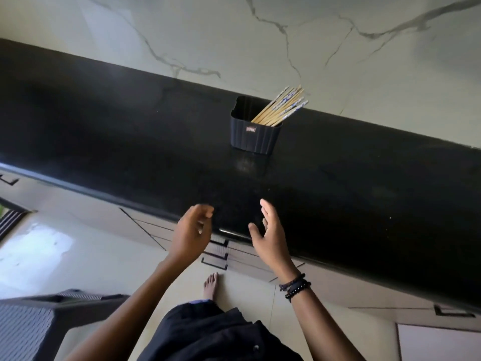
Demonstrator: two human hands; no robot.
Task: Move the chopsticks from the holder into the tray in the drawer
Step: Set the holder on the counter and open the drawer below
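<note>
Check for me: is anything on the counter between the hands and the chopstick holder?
Nothing visible. Bare black counter lies between both hands, left and right, and the holder with its chopsticks.

A black ribbed holder [255, 132], roughly square with rounded corners and a small label on its near face, is seen standing upright on the black countertop [364, 183], close to the marble wall behind it. A bundle of wooden chopsticks [279, 106], some patterned in blue and white at the upper ends, is stood inside the holder, leaned toward its far right corner and projected above its rim.
</note>
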